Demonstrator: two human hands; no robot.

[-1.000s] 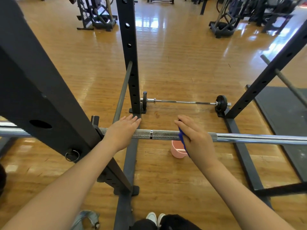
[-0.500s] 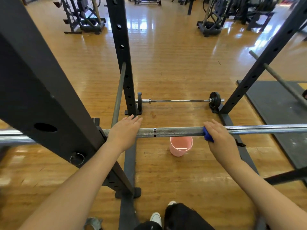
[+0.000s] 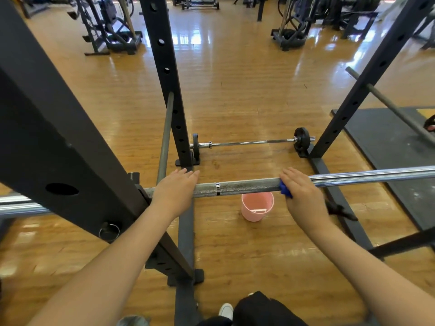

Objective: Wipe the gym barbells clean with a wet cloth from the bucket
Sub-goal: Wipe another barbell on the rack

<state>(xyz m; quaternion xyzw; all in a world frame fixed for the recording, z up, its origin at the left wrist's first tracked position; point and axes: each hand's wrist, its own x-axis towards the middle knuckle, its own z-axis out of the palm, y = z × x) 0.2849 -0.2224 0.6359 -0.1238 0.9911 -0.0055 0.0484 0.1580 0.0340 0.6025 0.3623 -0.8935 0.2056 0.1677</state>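
- Head view looks down on a barbell racked across a black squat rack, both hands on it.
- Right hand lies over the bar where the rough knurled part meets the shiny sleeve, its grip wrapped over a blue cloth and pressing it onto the steel; only a blue edge shows, at the thumb side of that hand.
- Left hand sits on the bar well to the left of the cloth grip, just beside the rack upright, fingers straight and together, draped over the top; I cannot tell whether the thumb hooks under.
- Between the two hands runs bare knurled bar with a bright ring mark.
- Pink bucket stands on the wooden floor below the bar, just left of the cloth grip.
- Beyond the hands, a second, thinner barbell lies on the floor with a small black plate on each end.
- Right of the cloth grip, a dark mat covers the floor.
- A white shoe peeks in at the bottom edge.
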